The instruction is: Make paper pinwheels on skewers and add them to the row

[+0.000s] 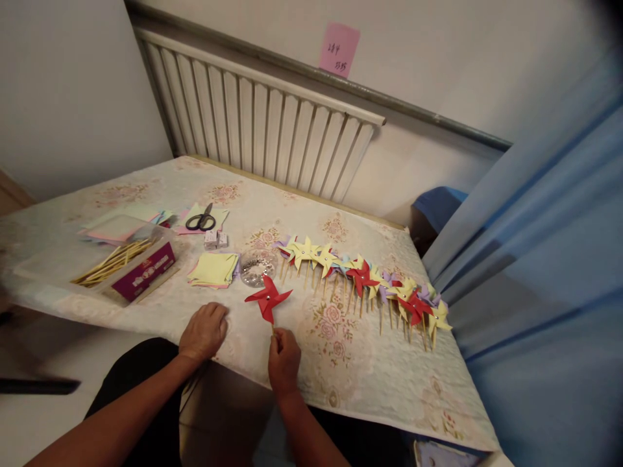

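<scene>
Pale flowered cloth point(341, 363) over the table, white radiator point(263, 130) on the wall behind. Just above the fingertips of the right hand point(283, 360), a red pinwheel point(268, 297), held up by its thin wooden stick. Fingers closed narrow, pinching the low end of the stick; paper blades touching the cloth or a little off it, cannot tell which. Left of these fingers, near but apart, the left hand point(203, 332), resting on the cloth close to the table edge, fingers curled under; cannot tell if something is inside. Beyond the left fingers, a stack of yellow paper squares point(214, 268). Just right of it, straight beyond the red pinwheel, a small clear dish point(257, 266) with tiny beads. Right of the right fingers and further away, a long row of finished pinwheels point(363, 279), yellow, red and lilac, side by side, sticks toward the person. Far left of the left fingers, an open box point(141, 272) with wooden sticks point(111, 261). Behind the paper stack, black scissors point(201, 221) on more coloured sheets. Blue curtain point(545, 259) at the far right, pink note point(339, 48) on the wall above
</scene>
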The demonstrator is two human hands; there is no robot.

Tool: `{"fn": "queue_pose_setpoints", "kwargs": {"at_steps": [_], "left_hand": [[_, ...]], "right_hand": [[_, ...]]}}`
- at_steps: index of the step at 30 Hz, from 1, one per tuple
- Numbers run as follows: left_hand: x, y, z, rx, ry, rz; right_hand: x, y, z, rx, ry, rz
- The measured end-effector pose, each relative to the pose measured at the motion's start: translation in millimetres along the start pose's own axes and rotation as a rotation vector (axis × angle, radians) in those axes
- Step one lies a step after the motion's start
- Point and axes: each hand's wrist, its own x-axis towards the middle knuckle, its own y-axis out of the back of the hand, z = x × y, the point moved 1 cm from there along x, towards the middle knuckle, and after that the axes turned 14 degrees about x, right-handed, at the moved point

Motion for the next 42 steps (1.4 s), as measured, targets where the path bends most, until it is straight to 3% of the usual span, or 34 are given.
{"fn": "queue_pose_setpoints", "kwargs": {"at_steps": [42], "left_hand": [[-0.5,8.6,5.3,-0.001,-0.014,-0.049]], "right_hand": [[4.5,-0.4,-2.7,-0.007,-0.051,0.055]]}}
